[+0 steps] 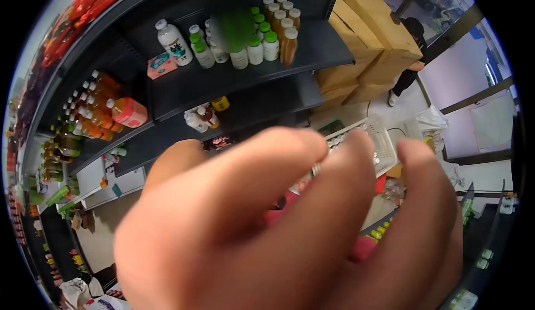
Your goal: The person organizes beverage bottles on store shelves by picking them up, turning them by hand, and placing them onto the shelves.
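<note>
One large, blurred hand, which looks like my left hand (267, 232), fills the lower middle of the view, very close to the camera. Its fingers are bent and spread apart, and I see nothing held in them. Pink and dark patches show through the gaps between the fingers, too covered to name. Behind the fingertips, partly hidden, is a white plastic basket (383, 137) with several small white-topped items. My right hand does not show.
A dark shelf (223, 81) carries green-capped bottles (254, 51), brown drink bottles (288, 47) and a large white bottle (174, 42). Orange drink bottles (100, 112) stand at left. Cardboard boxes (368, 42) are stacked beyond the shelf, near a person (409, 70). A green blur (234, 28) covers some bottles.
</note>
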Available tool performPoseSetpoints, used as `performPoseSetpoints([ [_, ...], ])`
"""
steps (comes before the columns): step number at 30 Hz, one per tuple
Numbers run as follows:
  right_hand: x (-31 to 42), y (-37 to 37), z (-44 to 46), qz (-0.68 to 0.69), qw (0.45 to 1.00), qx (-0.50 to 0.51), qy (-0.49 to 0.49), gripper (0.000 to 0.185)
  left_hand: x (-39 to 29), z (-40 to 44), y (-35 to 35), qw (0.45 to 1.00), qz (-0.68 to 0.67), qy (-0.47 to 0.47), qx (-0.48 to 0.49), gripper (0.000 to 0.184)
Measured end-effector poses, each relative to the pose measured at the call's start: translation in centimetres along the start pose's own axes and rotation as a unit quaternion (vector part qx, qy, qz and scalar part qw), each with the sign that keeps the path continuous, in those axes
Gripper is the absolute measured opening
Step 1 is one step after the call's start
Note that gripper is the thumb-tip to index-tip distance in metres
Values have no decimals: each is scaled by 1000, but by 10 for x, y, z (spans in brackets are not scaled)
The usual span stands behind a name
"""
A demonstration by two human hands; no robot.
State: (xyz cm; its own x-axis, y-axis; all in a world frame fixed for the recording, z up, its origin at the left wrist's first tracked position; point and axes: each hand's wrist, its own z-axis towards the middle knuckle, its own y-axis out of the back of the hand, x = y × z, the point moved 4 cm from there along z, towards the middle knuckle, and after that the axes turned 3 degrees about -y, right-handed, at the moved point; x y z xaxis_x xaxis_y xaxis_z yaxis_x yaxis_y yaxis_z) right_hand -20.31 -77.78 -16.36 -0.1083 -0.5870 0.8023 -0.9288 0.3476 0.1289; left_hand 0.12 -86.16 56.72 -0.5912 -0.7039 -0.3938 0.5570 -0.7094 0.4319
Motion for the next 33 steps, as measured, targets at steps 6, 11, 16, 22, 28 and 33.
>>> performPoseSetpoints([
  [6,103,-4,33,-41,990,64,119,11,45,12,1,996,53,3,78,24],
  [11,231,-33,49,-16,978,74,192,12,91,11,11,988,110,35,104,26],
  [16,432,-101,-11,-63,944,68,315,15,165,-33,56,957,168,230,46,30],
  [22,530,-182,9,151,884,92,433,19,323,-282,135,715,261,376,-528,19],
  [28,542,-222,24,118,844,-55,519,20,356,-318,148,691,283,413,-521,28],
  [33,530,-229,30,52,823,-67,562,29,362,-325,129,720,234,442,-481,43],
])
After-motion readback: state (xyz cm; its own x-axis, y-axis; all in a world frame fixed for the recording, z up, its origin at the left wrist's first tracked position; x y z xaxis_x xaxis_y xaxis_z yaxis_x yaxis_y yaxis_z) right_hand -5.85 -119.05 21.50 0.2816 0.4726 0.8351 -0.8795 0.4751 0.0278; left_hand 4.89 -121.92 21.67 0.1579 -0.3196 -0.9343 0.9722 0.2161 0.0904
